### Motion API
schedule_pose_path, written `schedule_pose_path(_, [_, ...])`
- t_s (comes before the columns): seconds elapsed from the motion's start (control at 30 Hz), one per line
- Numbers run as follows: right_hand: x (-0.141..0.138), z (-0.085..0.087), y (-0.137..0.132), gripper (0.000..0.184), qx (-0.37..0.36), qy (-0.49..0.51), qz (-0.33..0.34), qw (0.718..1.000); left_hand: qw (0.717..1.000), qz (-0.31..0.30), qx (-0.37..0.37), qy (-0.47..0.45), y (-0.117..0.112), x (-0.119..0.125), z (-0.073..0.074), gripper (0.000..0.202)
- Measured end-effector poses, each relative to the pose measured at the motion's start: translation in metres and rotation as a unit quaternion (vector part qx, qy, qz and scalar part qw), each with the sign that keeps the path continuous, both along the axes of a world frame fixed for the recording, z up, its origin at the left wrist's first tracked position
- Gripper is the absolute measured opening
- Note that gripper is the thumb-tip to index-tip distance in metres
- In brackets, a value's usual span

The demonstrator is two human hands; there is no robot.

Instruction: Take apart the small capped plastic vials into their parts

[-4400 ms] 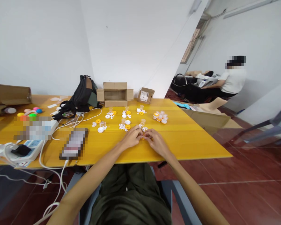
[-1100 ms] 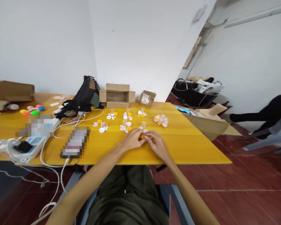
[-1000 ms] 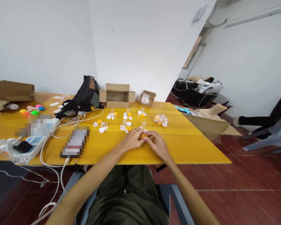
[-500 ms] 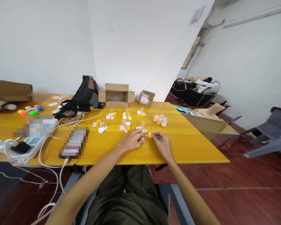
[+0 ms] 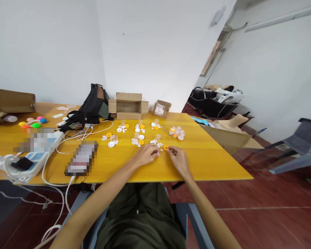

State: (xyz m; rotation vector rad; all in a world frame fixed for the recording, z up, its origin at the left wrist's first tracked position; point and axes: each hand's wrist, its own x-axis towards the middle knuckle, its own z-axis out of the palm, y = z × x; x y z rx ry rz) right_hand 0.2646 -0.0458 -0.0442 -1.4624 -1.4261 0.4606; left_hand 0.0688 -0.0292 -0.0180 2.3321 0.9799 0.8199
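Note:
My left hand (image 5: 147, 154) is over the table's near middle, its thumb and fingers closed on a small whitish piece (image 5: 158, 154). Facing it, my right hand (image 5: 179, 159) pinches the edge of an orange disc (image 5: 165, 147) with a dark centre. Just beyond my hands lie white perforated discs (image 5: 158, 145) and a clear plastic cup (image 5: 158, 136). More sets of white and orange discs and clear cups are laid out behind, including a white cap (image 5: 111, 144) and an orange ring (image 5: 141, 142). A cluster of clear cups with orange bases (image 5: 177, 132) stands to the right.
On the yellow table (image 5: 207, 162) an open cardboard box (image 5: 129, 114), a smaller carton (image 5: 161, 108) and a black backpack (image 5: 92, 103) stand at the back. A phone (image 5: 81, 158), a power strip (image 5: 37, 160), white cables and coloured balls (image 5: 36, 125) are on the left.
My right hand has shifted slightly left and up with the orange disc, whose face now shows flatter. My left hand has barely moved, the small piece still at its fingertips.

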Motion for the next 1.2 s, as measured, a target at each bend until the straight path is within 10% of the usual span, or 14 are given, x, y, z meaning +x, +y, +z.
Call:
schedule_pose_path(0.23, [-0.014, 0.011, -0.013, 0.043, 0.036, 0.043, 0.036, 0.998, 0.994, -0.011, -0.049, -0.099, 0.006, 0.001, -0.003, 0.008])
schedule_pose_path(0.47, [-0.023, 0.018, -0.021, 0.056, -0.090, 0.213, 0.175, 0.957, 0.979, -0.025, -0.079, -0.188, 0.006, 0.008, -0.003, 0.007])
schedule_pose_path(1.2, [-0.023, 0.028, -0.025, 0.055, -0.110, 0.261, 0.180, 0.942, 0.965, -0.057, -0.141, -0.211, 0.003, 0.009, -0.001, 0.008])
